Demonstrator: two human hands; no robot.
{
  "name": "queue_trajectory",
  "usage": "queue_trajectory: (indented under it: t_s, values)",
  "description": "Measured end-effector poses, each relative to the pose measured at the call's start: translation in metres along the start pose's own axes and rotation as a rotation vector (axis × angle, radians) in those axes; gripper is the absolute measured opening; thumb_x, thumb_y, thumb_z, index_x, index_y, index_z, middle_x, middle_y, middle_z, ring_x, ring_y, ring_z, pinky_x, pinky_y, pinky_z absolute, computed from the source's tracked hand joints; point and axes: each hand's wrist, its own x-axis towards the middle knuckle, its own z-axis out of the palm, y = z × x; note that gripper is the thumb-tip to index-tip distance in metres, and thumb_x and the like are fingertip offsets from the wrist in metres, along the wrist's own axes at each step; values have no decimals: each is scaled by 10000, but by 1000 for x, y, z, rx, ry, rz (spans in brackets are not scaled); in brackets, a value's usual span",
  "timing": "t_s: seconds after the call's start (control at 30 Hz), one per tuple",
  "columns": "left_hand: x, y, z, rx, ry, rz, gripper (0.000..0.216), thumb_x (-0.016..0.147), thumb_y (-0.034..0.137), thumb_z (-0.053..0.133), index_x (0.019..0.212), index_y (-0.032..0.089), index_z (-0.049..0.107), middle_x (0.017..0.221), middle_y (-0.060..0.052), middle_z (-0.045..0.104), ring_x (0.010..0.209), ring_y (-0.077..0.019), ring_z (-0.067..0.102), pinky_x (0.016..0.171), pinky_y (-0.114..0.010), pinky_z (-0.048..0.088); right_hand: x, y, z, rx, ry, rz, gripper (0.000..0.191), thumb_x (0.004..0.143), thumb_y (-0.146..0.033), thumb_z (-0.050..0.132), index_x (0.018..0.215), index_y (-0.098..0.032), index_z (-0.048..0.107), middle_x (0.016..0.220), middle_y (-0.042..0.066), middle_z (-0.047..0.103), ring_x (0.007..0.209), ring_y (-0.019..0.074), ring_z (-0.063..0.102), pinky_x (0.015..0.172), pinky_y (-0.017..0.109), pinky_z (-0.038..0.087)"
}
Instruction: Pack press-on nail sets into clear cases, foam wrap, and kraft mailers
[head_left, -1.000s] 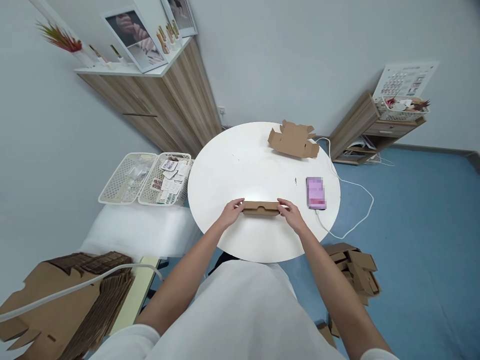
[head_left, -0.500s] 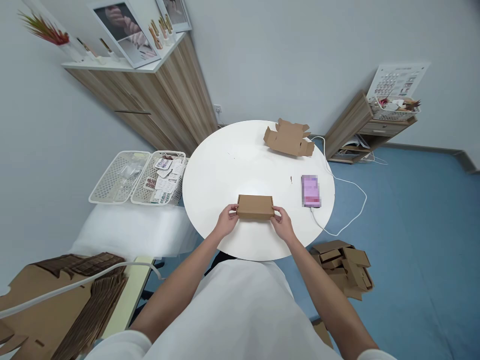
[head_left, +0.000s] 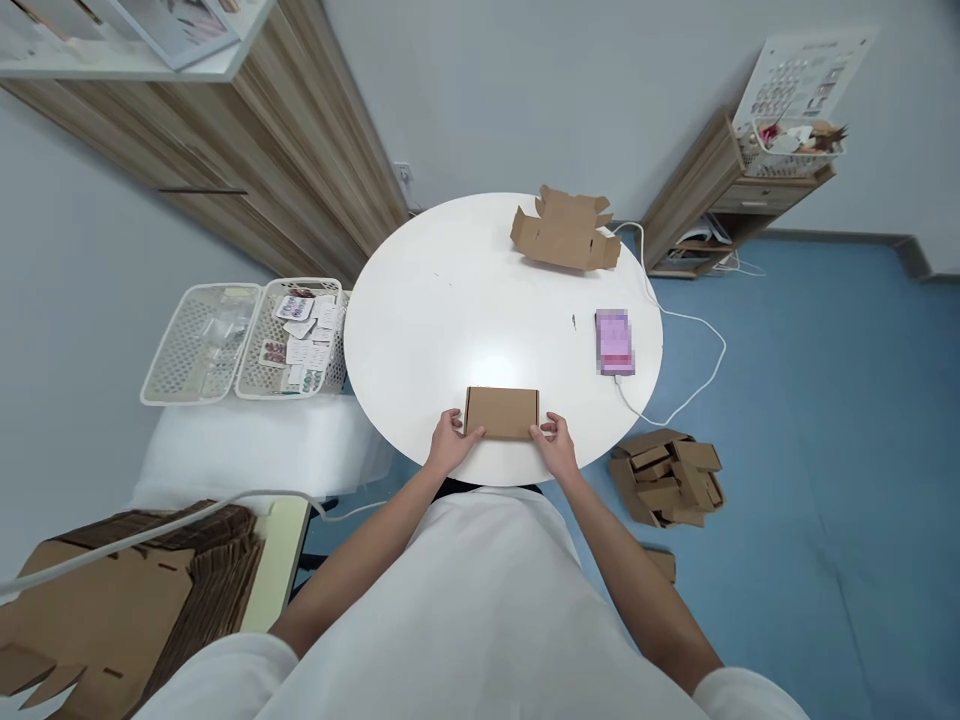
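A small closed brown cardboard box (head_left: 501, 411) lies flat near the front edge of the round white table (head_left: 457, 320). My left hand (head_left: 451, 443) grips its near left corner with curled fingers. My right hand (head_left: 555, 444) grips the near right corner the same way. Both hands rest on the tabletop at the box's front side.
An unfolded cardboard box blank (head_left: 564, 230) lies at the table's far side. A phone (head_left: 614, 341) on a white cable (head_left: 686, 375) lies at the right. Folded boxes (head_left: 667, 477) are piled on the blue floor. White baskets (head_left: 247, 338) stand left, flat cardboard (head_left: 120, 600) lower left.
The box, seen edge-on a second ago, has been laid flat with its lid down and drawn nearer the table's front edge. My view has tilted downward.
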Motion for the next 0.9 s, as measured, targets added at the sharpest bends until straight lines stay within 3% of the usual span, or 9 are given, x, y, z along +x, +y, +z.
queue_trajectory:
  t_s: [0.1,0.23,0.43,0.67,0.8,0.9]
  values:
    - [3,-5,5,-43,-89,1,556,647,453,640,1092,166,471,934,-68,552,661,-124,554,672,-302,462,1,-3,1,-67,-58,-21,521,668,-428,568,1125,-197,470,955,46,543,689,134,538,704,318,456]
    - [8,-13,12,-190,-144,16,572,670,411,643,1149,165,449,1011,-78,521,649,-92,550,648,-280,483,-2,-6,3,-5,-105,20,560,707,-389,539,1224,-228,395,965,35,513,675,121,540,699,321,466]
    - [10,-15,15,-259,-164,128,665,701,375,619,1277,224,321,1148,-105,431,719,-114,566,593,-272,511,-16,-4,14,132,-31,59,601,727,-386,521,1282,-253,332,1028,50,489,615,101,538,657,321,503]
    - [-3,-1,14,-228,-109,307,547,738,308,567,1235,219,355,1204,-110,414,1059,-209,477,724,-288,507,-38,-1,28,254,137,69,571,727,-342,522,1263,-257,344,1108,68,476,758,134,561,708,317,504]
    - [-17,9,24,-208,-151,288,561,724,343,580,1217,229,338,1203,-101,421,817,-142,567,665,-287,511,-61,3,14,295,229,59,495,738,-346,503,1209,-252,382,1140,74,471,730,129,572,682,307,499]
    - [-29,23,39,-164,-211,296,591,721,370,580,1232,228,321,1183,-102,431,711,-110,566,623,-279,508,-77,11,-9,340,322,53,419,741,-373,496,1129,-234,418,1103,75,491,691,125,564,630,289,490]
